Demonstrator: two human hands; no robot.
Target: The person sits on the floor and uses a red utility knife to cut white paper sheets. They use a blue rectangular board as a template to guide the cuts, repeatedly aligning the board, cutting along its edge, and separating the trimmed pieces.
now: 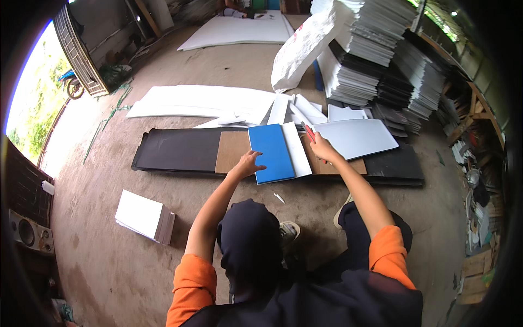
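My left hand (250, 163) rests at the left edge of a blue rectangular sheet (271, 150), with its thumb and fingers apart. Closed around a red utility knife (310, 133), my right hand (323, 148) is just to the right of the blue sheet. Partly under that sheet, a white piece (297, 150) sticks out on its right. Both lie over a brown board (231, 150), which rests on a long black slab (177, 150). A larger white sheet (359, 136) lies on the slab beyond my right hand.
White offcuts (278, 109) and a long white sheet (201, 101) lie behind the slab. A white sack (305, 52) leans by tall stacks of sheets (359, 54). Cut white pieces (140, 215) are piled at the near left. Another person (234, 11) is at the far end.
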